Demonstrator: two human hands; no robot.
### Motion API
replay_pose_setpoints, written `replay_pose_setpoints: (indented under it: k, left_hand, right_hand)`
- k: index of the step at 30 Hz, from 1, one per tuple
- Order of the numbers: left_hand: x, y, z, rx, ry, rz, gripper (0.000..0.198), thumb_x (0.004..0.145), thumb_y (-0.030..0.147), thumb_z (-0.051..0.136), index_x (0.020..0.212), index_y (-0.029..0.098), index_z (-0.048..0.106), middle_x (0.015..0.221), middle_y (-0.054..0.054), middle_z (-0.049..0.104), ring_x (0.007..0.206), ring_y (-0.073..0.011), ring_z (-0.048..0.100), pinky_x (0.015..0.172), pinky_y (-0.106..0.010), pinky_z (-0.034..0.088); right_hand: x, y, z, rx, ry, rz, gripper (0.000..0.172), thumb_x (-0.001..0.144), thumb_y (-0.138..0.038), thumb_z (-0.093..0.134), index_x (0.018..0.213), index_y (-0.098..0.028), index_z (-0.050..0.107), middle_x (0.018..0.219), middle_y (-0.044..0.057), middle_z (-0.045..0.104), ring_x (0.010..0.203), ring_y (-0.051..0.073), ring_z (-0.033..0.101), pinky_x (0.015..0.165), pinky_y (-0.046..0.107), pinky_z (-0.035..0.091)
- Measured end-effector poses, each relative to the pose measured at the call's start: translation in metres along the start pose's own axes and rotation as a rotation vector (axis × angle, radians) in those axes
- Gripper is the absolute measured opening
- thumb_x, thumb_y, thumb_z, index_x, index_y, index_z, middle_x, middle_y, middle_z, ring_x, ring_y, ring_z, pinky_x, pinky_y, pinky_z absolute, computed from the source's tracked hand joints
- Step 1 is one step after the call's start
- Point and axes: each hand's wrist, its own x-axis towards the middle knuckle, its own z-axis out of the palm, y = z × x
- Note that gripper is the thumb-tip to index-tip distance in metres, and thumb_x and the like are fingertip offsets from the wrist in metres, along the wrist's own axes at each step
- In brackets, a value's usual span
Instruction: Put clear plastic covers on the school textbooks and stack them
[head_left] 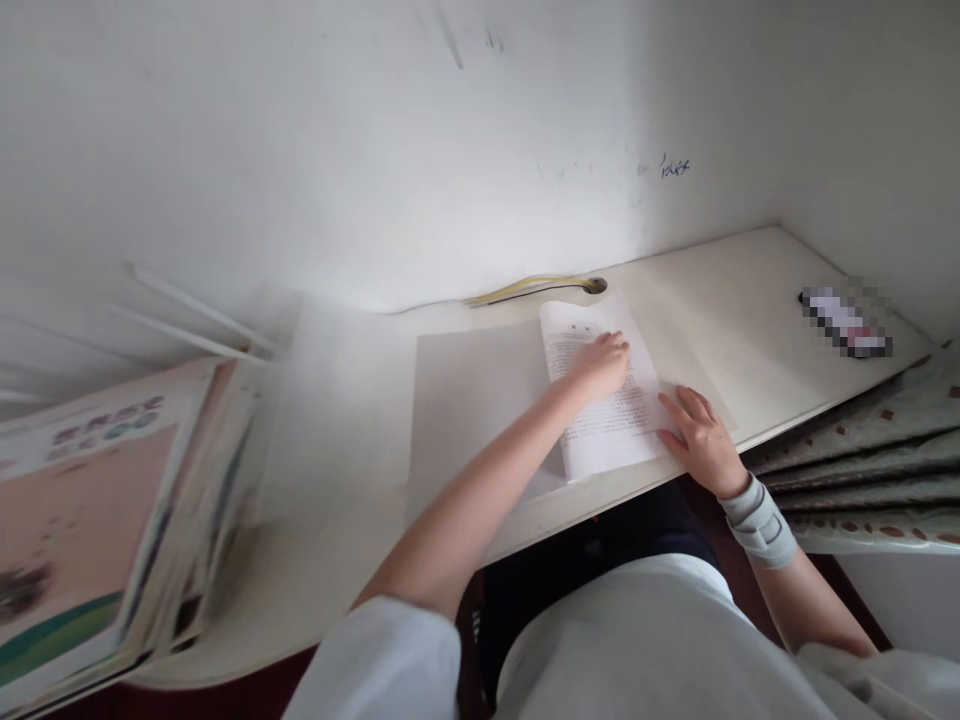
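Observation:
A white printed sheet of paper lies on the desk, its left edge slightly raised and its top edge wavy. Beneath it spreads a thin greyish, see-through sheet that shows on both sides. My left hand rests on the upper middle of the printed page with its fingers curled in; whatever lies under the fingers is hidden. At the page's lower right edge, my right hand lies palm down with fingers apart, touching the paper. A grey brace wraps my right wrist.
Stacked books or magazines stand on the desk at the left. Cables run along the wall to a round hole. A blurred-out phone lies far right. Patterned curtain fabric hangs beside the desk's right edge.

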Motion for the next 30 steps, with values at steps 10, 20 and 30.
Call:
replay_pose_setpoints:
  k: [10, 20, 30]
  left_hand:
    - [0.067, -0.05, 0.01, 0.072, 0.109, -0.062, 0.047, 0.091, 0.036, 0.042, 0.137, 0.025, 0.038, 0.15, -0.015, 0.026, 0.138, -0.0353, 0.019, 0.105, -0.057, 0.022]
    - [0.066, -0.056, 0.001, -0.039, 0.258, -0.042, 0.037, 0.09, 0.016, 0.038, 0.125, 0.024, 0.049, 0.125, -0.009, 0.054, 0.113, -0.0222, 0.052, 0.097, -0.037, 0.034]
    - [0.1, -0.081, -0.017, -0.341, 0.124, -0.145, 0.017, 0.077, 0.024, 0.058, 0.088, 0.013, 0.063, 0.081, -0.004, 0.066, 0.078, -0.0155, 0.059, 0.07, -0.024, 0.041]
  right_hand:
    - [0.0, -0.006, -0.001, -0.055, 0.022, -0.028, 0.031, 0.088, -0.027, 0.049, 0.115, -0.024, 0.063, 0.129, 0.014, 0.049, 0.124, 0.028, 0.042, 0.095, 0.046, 0.046]
    - [0.0, -0.009, -0.002, -0.042, 0.002, -0.01, 0.035, 0.088, -0.027, 0.049, 0.122, -0.024, 0.058, 0.131, 0.015, 0.049, 0.125, 0.029, 0.041, 0.096, 0.047, 0.045]
    - [0.0, -0.008, 0.0, -0.041, 0.01, -0.004, 0.037, 0.088, -0.027, 0.048, 0.123, -0.019, 0.056, 0.128, 0.015, 0.052, 0.125, 0.029, 0.041, 0.097, 0.046, 0.044]
